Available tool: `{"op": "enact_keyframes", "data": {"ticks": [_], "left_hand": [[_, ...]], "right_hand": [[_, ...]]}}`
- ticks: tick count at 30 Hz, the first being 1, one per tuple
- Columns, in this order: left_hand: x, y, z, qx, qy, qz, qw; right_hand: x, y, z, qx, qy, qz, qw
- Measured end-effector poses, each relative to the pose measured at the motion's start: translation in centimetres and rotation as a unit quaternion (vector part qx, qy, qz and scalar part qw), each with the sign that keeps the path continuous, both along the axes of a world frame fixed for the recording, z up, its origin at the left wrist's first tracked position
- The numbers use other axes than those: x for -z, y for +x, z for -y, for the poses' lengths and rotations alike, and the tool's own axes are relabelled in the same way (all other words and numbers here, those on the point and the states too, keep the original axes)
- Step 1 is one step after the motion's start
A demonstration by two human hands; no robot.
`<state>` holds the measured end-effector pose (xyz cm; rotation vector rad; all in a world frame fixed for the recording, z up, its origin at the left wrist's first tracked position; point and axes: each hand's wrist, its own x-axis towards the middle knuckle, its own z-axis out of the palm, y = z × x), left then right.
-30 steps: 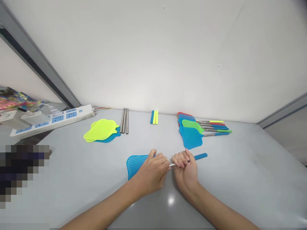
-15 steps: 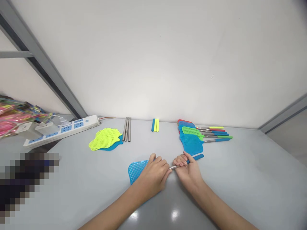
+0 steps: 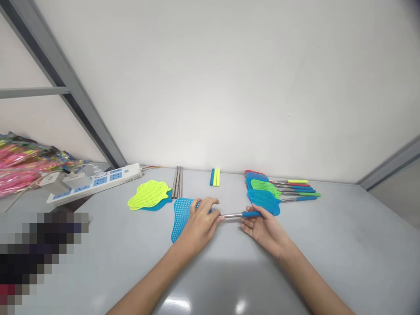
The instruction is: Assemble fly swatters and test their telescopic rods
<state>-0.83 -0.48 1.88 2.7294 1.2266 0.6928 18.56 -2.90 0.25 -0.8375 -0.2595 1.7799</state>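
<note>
A blue fly swatter (image 3: 232, 215) lies across between my two hands, its mesh head to the left and its blue grip to the right. My left hand (image 3: 204, 222) pinches it where the head meets the metal rod, covering part of the mesh. At the blue grip, my right hand (image 3: 262, 225) has its thumb over the handle and its fingers curled loosely beneath. Just beyond that hand lies a stack of fly swatters (image 3: 265, 202) with blue, green and red heads, their handles pointing right.
Yellow swatter heads (image 3: 149, 195) overlap a blue one at the left. Along the wall lie metal rods (image 3: 177, 181) and blue and yellow grips (image 3: 215, 177). A power strip (image 3: 98, 183) with plugs and wrapped pink goods (image 3: 22, 164) are farther left. A blurred-out patch covers the lower left.
The fly swatter has shifted away from me and lies more level. My right hand has loosened and moved slightly right along it, baring more rod and grip.
</note>
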Motion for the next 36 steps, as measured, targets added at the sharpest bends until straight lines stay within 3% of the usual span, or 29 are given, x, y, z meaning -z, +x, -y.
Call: {"op": "enact_keyframes", "data": {"ticks": [5,8,16,20,25,28,33,36], "left_hand": [[0.1,0.2,0.2,0.003,-0.004,0.015,1.0],[0.2,0.3,0.2,-0.001,0.001,0.017,1.0],[-0.3,0.1,-0.3,-0.068,0.043,0.067,0.995],[0.5,0.2,-0.7,-0.119,-0.045,0.183,0.975],[1.9,0.8,-0.5,-0.166,-0.249,0.318,0.9],[2.0,1.2,0.2,-0.138,-0.294,0.341,0.882],[1.3,1.5,1.6,-0.019,-0.274,0.343,0.898],[1.3,1.5,1.9,-0.006,-0.281,0.338,0.898]], "right_hand": [[0.3,0.1,0.0,-0.023,0.057,0.073,0.995],[0.2,-0.2,0.1,-0.021,0.054,0.104,0.993],[0.3,1.9,-1.0,0.115,0.002,0.086,0.99],[0.7,2.8,-1.4,0.17,-0.005,0.075,0.983],[1.6,2.4,-1.4,0.199,-0.001,0.077,0.977],[2.2,2.2,-1.4,0.23,-0.003,0.082,0.97],[2.9,2.1,-1.5,0.285,0.013,0.084,0.955],[2.9,2.0,-1.5,0.298,0.024,0.079,0.951]]}}
